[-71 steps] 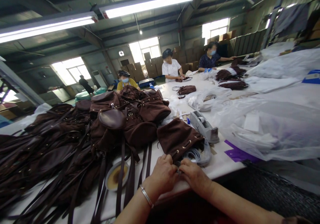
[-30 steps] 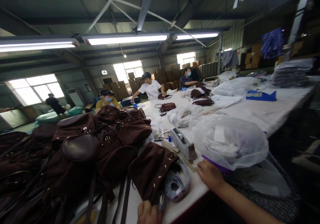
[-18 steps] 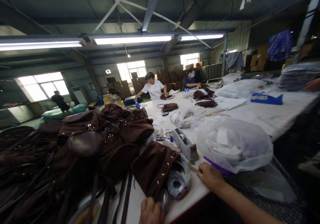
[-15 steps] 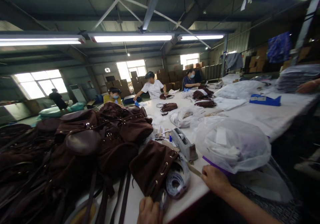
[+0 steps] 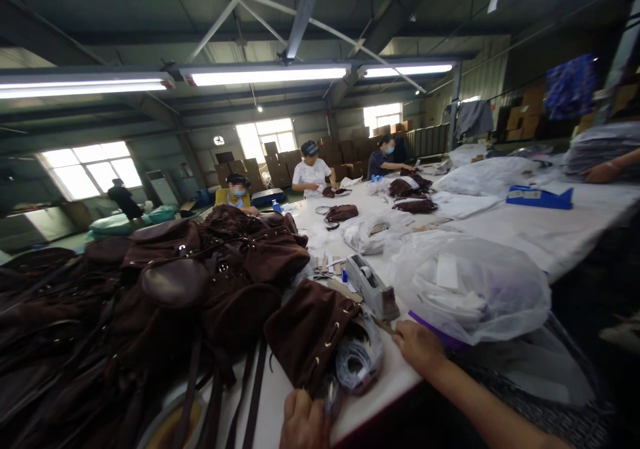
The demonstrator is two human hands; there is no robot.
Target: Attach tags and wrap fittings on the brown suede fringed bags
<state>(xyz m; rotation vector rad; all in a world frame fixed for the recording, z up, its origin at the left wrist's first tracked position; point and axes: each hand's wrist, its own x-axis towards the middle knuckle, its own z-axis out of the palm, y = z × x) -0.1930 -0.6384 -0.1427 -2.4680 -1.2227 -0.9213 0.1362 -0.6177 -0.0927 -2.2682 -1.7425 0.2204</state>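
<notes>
A dark brown drawstring bag [image 5: 307, 329] with metal eyelets lies on its side at the near table edge. At its lower end, my left hand [image 5: 303, 419] is closed on the bag's edge; the fingertips are partly hidden. My right hand [image 5: 417, 349] is closed around the end of a narrow brownish strip [image 5: 383, 324], just in front of a grey tape dispenser [image 5: 370, 285]. Between my hands lies a coil of pale grey cord or tape [image 5: 353, 365] in clear plastic. A shiny clear or metallic item [image 5: 331, 395] touches the left hand's side.
A heap of brown bags [image 5: 200, 282] fills the left side. On the right sits a large translucent plastic bag [image 5: 470, 289], with a blue tape dispenser [image 5: 540, 197] beyond. Co-workers sit or stand across the white table [image 5: 320, 232]; another person's hand [image 5: 603, 171] touches a stack at far right.
The view has shifted slightly, moving most things a little right. My right hand has drawn a bit nearer the grey dispenser. A co-worker in white has pulled an outstretched arm back in.
</notes>
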